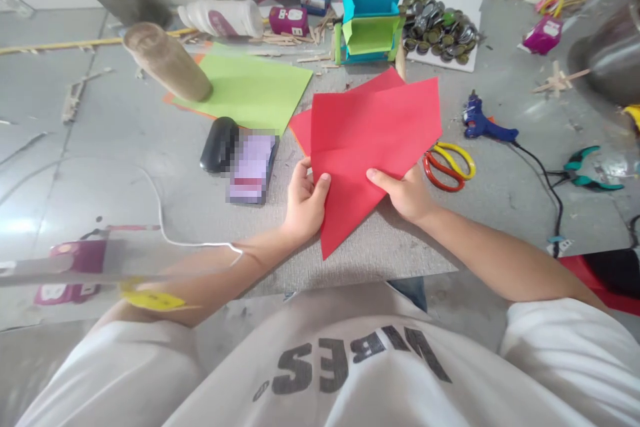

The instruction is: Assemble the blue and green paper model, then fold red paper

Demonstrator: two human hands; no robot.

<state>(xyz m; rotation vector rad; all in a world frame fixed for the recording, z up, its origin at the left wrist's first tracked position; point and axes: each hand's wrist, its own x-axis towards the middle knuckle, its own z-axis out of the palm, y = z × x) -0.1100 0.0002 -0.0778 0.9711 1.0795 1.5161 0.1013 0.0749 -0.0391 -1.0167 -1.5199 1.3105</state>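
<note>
- Two hands: your left hand (305, 203) and right hand (406, 195) each have a closed grip on the red paper (370, 140).
- Scissors (450, 165) lie just right of your right grip.

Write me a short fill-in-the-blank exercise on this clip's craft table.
1. Both hands, left hand and right hand, hold a folded sheet of ____ paper.
2. The yellow-and-red-handled scissors lie to the ____ of that sheet.
3. The blue hot glue gun lies beyond the ____.

Missing words: red; right; scissors
</note>
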